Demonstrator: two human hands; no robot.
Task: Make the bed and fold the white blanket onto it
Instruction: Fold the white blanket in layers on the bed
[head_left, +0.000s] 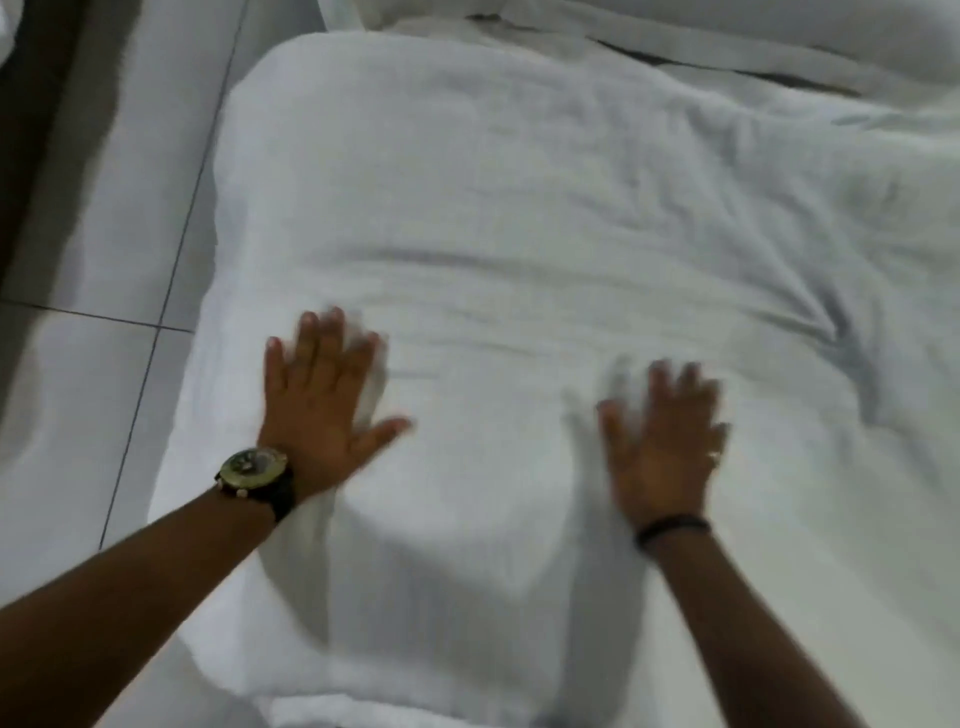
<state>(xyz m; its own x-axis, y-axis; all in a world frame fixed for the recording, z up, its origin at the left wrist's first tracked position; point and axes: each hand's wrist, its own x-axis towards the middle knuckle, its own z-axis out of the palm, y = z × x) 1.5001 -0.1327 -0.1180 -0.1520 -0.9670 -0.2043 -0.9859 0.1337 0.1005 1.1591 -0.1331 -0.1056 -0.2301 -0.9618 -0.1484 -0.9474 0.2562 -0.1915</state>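
Note:
A white blanket (519, 208) lies spread over the bed and fills most of the view, with creases toward the right. My left hand (322, 405), with a watch on its wrist, lies flat on the blanket near the bed's left edge, fingers apart. My right hand (665, 441), with a dark band on the wrist and a ring, lies flat on the blanket further right, fingers spread. Both hands look blurred. Neither hand holds any cloth.
A white tiled floor (104, 208) runs along the left side of the bed, with a dark strip (36, 130) at the far left. White bedding or a pillow (727, 31) lies across the top right.

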